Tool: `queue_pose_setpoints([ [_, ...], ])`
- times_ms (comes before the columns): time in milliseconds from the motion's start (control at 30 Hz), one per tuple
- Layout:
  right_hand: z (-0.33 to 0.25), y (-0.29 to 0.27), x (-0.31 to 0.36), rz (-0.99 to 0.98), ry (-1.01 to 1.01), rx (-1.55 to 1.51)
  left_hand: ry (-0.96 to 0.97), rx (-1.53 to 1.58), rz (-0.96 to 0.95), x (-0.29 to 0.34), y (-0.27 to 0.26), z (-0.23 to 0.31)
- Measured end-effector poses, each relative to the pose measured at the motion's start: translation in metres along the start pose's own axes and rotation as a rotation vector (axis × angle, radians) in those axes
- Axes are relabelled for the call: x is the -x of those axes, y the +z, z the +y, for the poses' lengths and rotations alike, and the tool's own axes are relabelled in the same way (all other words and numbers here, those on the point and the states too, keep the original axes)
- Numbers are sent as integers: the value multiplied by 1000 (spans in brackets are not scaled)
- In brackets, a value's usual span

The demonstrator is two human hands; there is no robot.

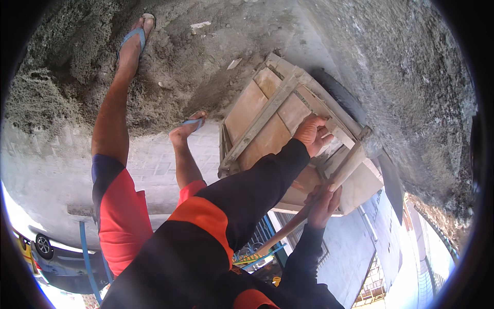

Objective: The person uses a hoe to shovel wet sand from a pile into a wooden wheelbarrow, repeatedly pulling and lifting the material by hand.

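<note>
My right hand (pixel 324 205) is closed around the long wooden handle of a hoe (pixel 343 172). The handle slants from lower left to upper right, and a dark, broad blade (pixel 392 188) shows by its far end. Above the handle and apart from it, my left hand (pixel 310 135) reaches out with loosely bent, parted fingers. Nothing shows in its grasp, though its palm side is partly hidden. Under that hand sits a tilted wooden box (pixel 257 134) of pale boards and battens, spattered with grey. I cannot tell whether my left fingers touch it.
Wet-looking grey mortar (pixel 67 67) lies heaped at left; a rough grey mass (pixel 406 77) rises at right. A dark curved rim (pixel 337 90) sits behind the box. My feet wear blue flip-flops (pixel 194 122). A dark car (pixel 67 265) and blue poles (pixel 87 257) stand lower left.
</note>
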State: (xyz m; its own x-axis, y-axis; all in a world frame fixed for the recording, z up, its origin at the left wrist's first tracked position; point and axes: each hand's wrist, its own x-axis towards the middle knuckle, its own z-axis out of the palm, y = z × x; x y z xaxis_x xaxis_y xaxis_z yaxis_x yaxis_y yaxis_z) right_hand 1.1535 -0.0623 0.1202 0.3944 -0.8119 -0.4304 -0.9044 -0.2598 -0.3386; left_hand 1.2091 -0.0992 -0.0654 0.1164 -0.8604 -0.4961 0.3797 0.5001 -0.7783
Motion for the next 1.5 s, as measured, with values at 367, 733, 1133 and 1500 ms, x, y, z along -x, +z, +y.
queue_pose_setpoints([
  [367,16,10,-16,-15,62,-132,98,-148,-10,7,3,10],
  [733,22,-27,22,174,-220,-226,110,-290,27,1,1,15],
  [1133,25,-54,6,10,-299,6,99,-368,-39,22,8,14],
  [1500,69,-31,-22,-46,-361,358,88,-366,44,21,11,23],
])
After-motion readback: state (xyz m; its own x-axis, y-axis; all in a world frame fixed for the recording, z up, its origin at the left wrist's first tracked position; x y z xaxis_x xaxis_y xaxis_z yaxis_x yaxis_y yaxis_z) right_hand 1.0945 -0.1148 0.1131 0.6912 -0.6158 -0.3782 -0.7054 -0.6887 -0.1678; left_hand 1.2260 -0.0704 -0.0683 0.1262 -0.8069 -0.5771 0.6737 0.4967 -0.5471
